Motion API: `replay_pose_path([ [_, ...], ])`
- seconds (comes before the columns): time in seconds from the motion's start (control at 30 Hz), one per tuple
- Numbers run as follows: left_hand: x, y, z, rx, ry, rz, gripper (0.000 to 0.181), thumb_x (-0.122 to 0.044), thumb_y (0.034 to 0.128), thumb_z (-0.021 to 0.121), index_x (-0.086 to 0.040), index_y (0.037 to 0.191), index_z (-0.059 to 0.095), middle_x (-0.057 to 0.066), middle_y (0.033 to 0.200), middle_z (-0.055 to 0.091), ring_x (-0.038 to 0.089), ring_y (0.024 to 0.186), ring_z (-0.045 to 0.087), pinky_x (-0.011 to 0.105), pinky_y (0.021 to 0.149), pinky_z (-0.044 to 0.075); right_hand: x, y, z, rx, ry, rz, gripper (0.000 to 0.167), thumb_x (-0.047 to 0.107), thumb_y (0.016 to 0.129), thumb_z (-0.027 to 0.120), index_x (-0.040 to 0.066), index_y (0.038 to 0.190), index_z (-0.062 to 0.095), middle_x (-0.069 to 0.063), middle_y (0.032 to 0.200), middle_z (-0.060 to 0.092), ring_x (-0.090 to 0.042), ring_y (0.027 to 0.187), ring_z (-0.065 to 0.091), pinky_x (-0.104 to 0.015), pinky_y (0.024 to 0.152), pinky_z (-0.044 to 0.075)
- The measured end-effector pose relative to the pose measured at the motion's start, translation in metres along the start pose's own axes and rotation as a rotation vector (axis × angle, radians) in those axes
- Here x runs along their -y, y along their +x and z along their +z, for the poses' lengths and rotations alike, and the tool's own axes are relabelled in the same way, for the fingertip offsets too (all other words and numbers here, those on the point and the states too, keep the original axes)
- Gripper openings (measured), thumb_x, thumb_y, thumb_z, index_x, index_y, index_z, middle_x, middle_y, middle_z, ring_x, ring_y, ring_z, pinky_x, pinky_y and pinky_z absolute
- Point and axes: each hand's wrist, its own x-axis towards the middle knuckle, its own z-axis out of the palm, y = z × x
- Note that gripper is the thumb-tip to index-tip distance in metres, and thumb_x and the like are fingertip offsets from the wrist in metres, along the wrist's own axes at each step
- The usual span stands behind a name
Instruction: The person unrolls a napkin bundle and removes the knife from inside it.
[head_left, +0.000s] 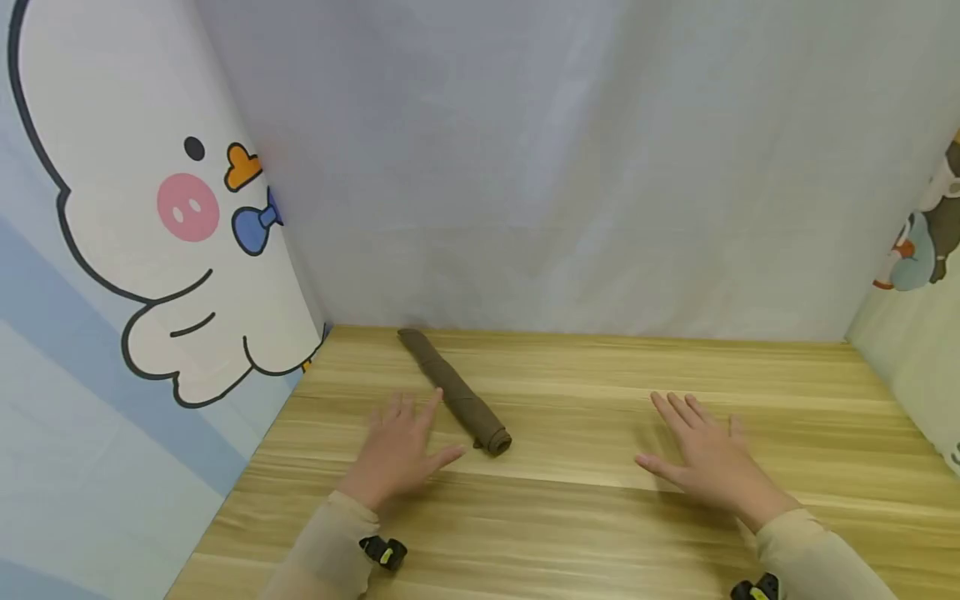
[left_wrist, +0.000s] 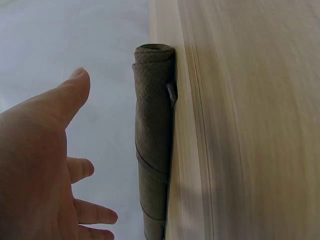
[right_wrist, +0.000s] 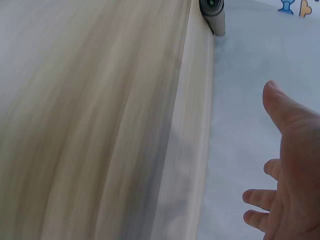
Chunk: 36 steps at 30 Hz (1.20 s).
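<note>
A dark brown rolled-up cloth or sheet lies slantwise on the wood-grain table, left of centre. The left hand, fingers spread and holding nothing, is just left of the roll; its index fingertip overlaps the roll's edge in the head view, and contact cannot be told. In the left wrist view the roll stands apart from the left hand. Well to the right, the right hand is spread with nothing in it. The right wrist view has the right hand far from the roll's end.
A pale grey curtain hangs along the table's back edge. On the left is a panel with a white cartoon bird; a patterned panel borders the right side. Black devices are strapped at both wrists.
</note>
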Motion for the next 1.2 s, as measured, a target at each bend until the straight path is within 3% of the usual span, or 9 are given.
replay_pose_path([
  [0.2, -0.009, 0.012, 0.005, 0.003, -0.006, -0.008, 0.093, -0.079, 0.0845, 0.038, -0.018, 0.154, 0.026, 0.029, 0.148, 0.033, 0.048, 0.138, 0.024, 0.068, 0.104, 0.018, 0.033, 0.021, 0.015, 0.010, 0.010, -0.058, 0.090, 0.067, 0.087, 0.053, 0.017, 0.155, 0.023, -0.018, 0.152, 0.032, -0.041, 0.139, 0.026, -0.076, 0.098, 0.013],
  [0.4, -0.009, 0.025, 0.009, 0.036, 0.028, -0.038, 0.094, -0.081, 0.0837, 0.034, -0.021, 0.155, 0.024, 0.028, 0.148, 0.032, 0.047, 0.137, 0.026, 0.067, 0.104, 0.021, 0.066, 0.042, 0.024, 0.015, -0.005, -0.125, 0.088, 0.064, 0.087, 0.056, 0.016, 0.154, 0.026, -0.016, 0.153, 0.032, -0.038, 0.139, 0.029, -0.072, 0.102, 0.016],
  [0.57, -0.002, 0.036, 0.011, 0.064, 0.018, -0.065, 0.093, -0.079, 0.0845, 0.038, -0.019, 0.155, 0.025, 0.029, 0.149, 0.029, 0.049, 0.138, 0.024, 0.069, 0.103, 0.021, 0.084, 0.056, 0.028, 0.046, -0.010, -0.156, 0.089, 0.068, 0.086, 0.053, 0.016, 0.154, 0.025, -0.014, 0.154, 0.030, -0.037, 0.140, 0.027, -0.070, 0.104, 0.013],
  [0.83, 0.014, 0.050, 0.018, 0.102, 0.067, -0.096, 0.092, -0.079, 0.0861, 0.032, -0.019, 0.155, 0.022, 0.029, 0.150, 0.028, 0.048, 0.137, 0.026, 0.068, 0.103, 0.022, 0.104, 0.071, 0.032, 0.065, -0.028, -0.184, 0.097, 0.082, 0.082, 0.033, 0.018, 0.154, 0.024, -0.011, 0.155, 0.030, -0.034, 0.142, 0.025, -0.067, 0.106, 0.015],
  [1.2, 0.028, 0.060, 0.018, 0.118, 0.002, -0.093, 0.089, -0.075, 0.0895, 0.031, -0.016, 0.155, 0.021, 0.029, 0.151, 0.026, 0.050, 0.135, 0.026, 0.071, 0.100, 0.023, 0.126, 0.085, 0.046, 0.101, 0.046, -0.204, 0.082, 0.064, 0.089, 0.052, 0.016, 0.152, 0.031, -0.011, 0.152, 0.035, -0.030, 0.141, 0.029, -0.066, 0.106, 0.020],
])
